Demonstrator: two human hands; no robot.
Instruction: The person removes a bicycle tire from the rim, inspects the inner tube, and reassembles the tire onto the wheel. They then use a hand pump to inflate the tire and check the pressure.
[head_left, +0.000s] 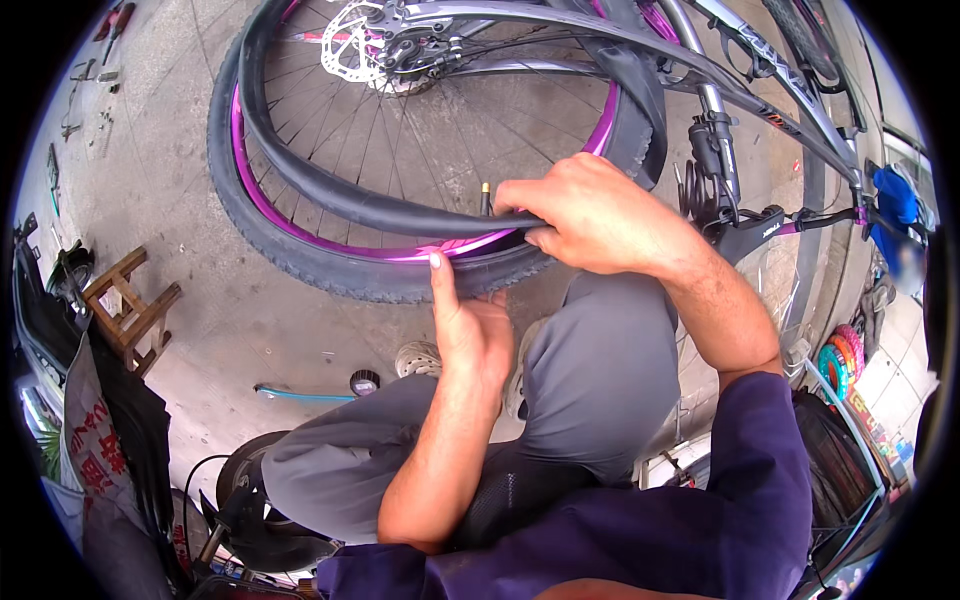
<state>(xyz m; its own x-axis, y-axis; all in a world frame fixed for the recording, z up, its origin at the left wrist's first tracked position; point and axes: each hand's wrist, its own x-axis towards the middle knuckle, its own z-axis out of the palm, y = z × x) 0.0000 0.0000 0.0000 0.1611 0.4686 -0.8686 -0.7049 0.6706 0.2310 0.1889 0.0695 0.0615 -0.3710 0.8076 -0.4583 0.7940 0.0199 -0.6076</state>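
A bicycle wheel with a purple rim (330, 243) lies tilted in front of me, its knobby black tire (300, 272) around it. The black inner tube (370, 212) hangs loose across the spokes and over the far right part of the tire. Its valve (486, 200), with a brass-coloured tip, points up beside my right fingers. My right hand (590, 215) is closed on the tube just right of the valve, above the rim. My left hand (470, 330) grips the tire's near side, thumb up by the rim edge; its other fingers are partly hidden.
The grey bicycle frame (770, 115) reaches away to the right, joined at the hub by a white disc rotor (350, 45). A wooden stool (130, 305) stands left. A round black gauge (365, 382) and a blue hose (310, 394) lie on the floor near my legs. Tools (118, 30) lie far left.
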